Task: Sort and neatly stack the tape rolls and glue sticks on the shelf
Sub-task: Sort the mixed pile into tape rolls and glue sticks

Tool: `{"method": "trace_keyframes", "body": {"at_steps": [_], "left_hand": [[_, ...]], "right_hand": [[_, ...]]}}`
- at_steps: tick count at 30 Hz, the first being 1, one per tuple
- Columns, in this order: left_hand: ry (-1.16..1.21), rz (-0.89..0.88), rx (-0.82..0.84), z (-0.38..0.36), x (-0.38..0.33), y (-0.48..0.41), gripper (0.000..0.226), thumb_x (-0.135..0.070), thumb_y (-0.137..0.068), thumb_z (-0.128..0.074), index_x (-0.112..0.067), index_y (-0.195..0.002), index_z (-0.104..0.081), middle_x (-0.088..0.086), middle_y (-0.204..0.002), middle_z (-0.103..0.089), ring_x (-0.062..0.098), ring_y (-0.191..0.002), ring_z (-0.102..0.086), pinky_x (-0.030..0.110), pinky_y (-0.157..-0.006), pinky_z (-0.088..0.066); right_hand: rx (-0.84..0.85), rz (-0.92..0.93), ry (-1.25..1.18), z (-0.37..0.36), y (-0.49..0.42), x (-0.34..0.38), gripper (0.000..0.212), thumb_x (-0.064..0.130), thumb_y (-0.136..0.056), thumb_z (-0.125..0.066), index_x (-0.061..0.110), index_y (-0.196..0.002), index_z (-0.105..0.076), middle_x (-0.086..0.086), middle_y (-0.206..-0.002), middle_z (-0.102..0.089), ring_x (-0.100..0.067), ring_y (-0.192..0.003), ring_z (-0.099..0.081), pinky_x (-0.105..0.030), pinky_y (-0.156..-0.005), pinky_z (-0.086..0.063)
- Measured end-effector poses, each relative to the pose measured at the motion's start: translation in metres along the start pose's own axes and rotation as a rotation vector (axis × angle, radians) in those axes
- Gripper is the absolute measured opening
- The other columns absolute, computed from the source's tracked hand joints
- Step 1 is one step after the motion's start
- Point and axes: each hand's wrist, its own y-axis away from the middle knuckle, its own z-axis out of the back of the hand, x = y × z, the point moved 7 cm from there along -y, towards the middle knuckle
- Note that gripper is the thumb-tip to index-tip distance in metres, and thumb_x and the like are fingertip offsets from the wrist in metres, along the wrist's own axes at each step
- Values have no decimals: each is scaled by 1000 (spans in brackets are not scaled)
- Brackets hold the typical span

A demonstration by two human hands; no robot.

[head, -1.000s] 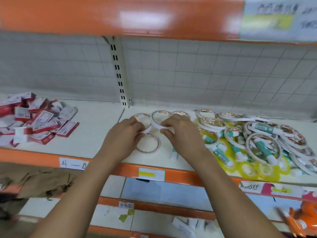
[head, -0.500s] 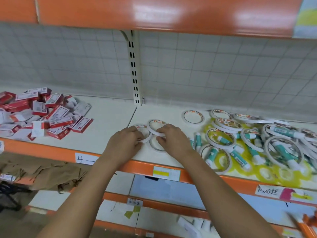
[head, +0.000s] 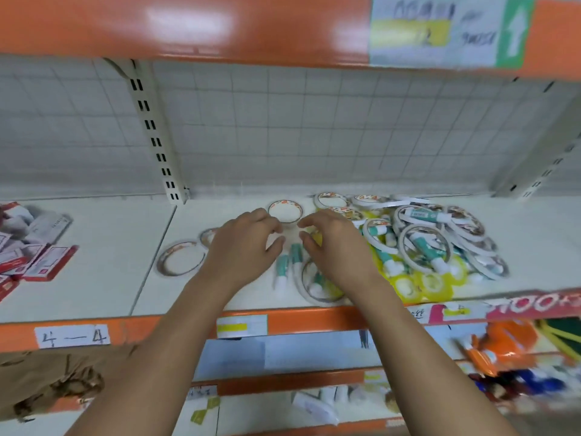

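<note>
Spanning white shelf (head: 94, 262), orange front edge (head: 298, 319), grid back panel (head: 314, 130)

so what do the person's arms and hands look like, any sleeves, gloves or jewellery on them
Both arms are bare for as far as the view shows them, with no sleeve edge in sight. The left hand and right hand wear no gloves. No watch, bracelet or ring shows on the visible wrists or fingers, though the picture is somewhat blurred. No markings or bandages are visible.
</note>
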Motion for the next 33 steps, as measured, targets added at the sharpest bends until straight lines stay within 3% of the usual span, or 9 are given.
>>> {"method": "trace_keyframes", "body": {"at_steps": [9,20,25,30,33], "left_hand": [[2,-113,113,-44,-53,-17,23,-36,-93,-54,-26,-110,-67,-9,-106,-60,16,-102,-57,30,-73,-42],[-27,-41,131,-38,-43,-12,21,-35,-94,-53,-28,-108,-66,-9,-105,-59,14,-102,-57,29,-71,-43],[-35,-41,125,-37,-43,-17,21,-33,-94,-52,-27,-108,-67,-9,-106,-60,15,-100,-58,31,-73,-46],[-25,-50,105,-42,-48,-34,22,-24,-95,-49,-25,-110,-66,-8,-107,-60,16,-99,-58,31,-71,-45],[20,-76,99,-54,-54,-50,27,-19,-96,-48,-23,-117,-64,-7,-115,-60,17,-103,-58,32,-73,-45]], "right_hand": [[-29,-80,36,35,28,-50,18,21,-88,-65,19,-105,-70,-1,-104,-68,-25,-101,-62,-42,-83,-52],[100,-10,149,8,34,-46,26,34,-85,-69,20,-107,-72,2,-107,-68,-26,-103,-59,-43,-86,-49],[122,15,92,12,36,-45,20,23,-90,-67,20,-109,-73,-2,-102,-67,-29,-102,-57,-43,-84,-49],[100,15,-6,53,44,-48,21,25,-91,-67,20,-110,-72,4,-104,-65,-16,-104,-58,-29,-83,-48],[79,8,4,77,51,-54,20,25,-90,-70,20,-109,-72,5,-102,-65,-15,-101,-57,-28,-83,-48]]}}
